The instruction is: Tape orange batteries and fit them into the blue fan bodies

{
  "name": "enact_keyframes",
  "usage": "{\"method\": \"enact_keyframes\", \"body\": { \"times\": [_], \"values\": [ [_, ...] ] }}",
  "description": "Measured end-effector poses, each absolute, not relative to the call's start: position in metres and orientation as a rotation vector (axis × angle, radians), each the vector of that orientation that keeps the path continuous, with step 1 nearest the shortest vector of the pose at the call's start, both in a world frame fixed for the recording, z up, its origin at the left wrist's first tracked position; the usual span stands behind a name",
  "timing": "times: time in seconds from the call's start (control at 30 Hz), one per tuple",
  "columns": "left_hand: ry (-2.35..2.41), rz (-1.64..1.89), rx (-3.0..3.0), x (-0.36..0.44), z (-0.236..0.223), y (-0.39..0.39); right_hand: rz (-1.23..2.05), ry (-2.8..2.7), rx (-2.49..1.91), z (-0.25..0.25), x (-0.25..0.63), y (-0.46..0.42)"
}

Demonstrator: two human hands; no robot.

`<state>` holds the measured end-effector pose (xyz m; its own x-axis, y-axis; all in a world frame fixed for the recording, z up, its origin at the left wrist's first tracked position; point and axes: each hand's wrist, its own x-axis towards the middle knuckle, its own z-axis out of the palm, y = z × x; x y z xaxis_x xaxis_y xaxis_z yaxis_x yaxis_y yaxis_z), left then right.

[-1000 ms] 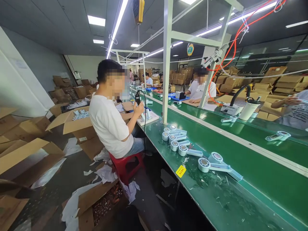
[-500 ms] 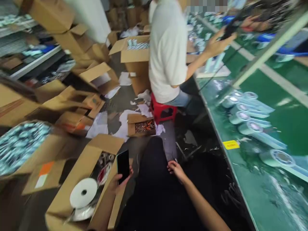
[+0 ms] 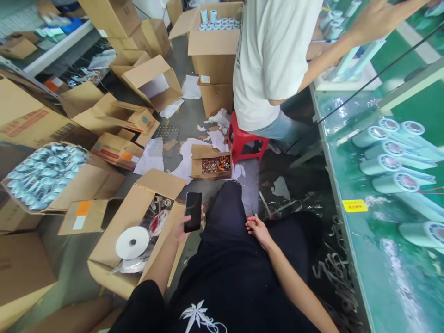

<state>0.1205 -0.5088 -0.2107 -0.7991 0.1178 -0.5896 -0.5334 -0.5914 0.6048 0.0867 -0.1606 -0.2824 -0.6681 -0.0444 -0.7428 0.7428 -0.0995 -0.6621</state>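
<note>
My left hand (image 3: 183,227) grips a black phone (image 3: 193,211), screen dark, held beside my left knee above an open cardboard box (image 3: 107,249). That box holds a white tape roll (image 3: 132,242) and small metal parts. My right hand (image 3: 258,230) rests on my right thigh, on the black trousers (image 3: 229,268), with its fingers loosely curled and nothing in them.
A green conveyor table (image 3: 388,231) runs along the right with several pale cylindrical devices (image 3: 391,164) on it. A co-worker in a white shirt (image 3: 274,55) sits ahead on a red stool (image 3: 244,141). Open cardboard boxes (image 3: 149,83) and paper scraps cover the floor to the left.
The view has dropped from the assembly line down to my lap. The phone in my left hand has risen slightly; my right hand stays on my thigh.
</note>
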Motion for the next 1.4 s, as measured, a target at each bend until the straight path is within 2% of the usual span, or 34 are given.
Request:
{"method": "enact_keyframes", "body": {
  "times": [0.63,1.13,1.4],
  "values": [
    [1.234,2.266,-0.971,0.1,-0.214,-0.478,-1.835,1.621,0.811,-0.277,0.085,-0.154],
    [1.137,2.035,-1.112,0.154,-0.206,-0.511,-1.774,1.593,0.771,-0.281,0.084,-0.161],
    [1.296,1.889,-1.071,0.168,-0.207,-0.507,-1.798,1.594,0.742,-0.28,0.088,-0.156]
  ]
}}
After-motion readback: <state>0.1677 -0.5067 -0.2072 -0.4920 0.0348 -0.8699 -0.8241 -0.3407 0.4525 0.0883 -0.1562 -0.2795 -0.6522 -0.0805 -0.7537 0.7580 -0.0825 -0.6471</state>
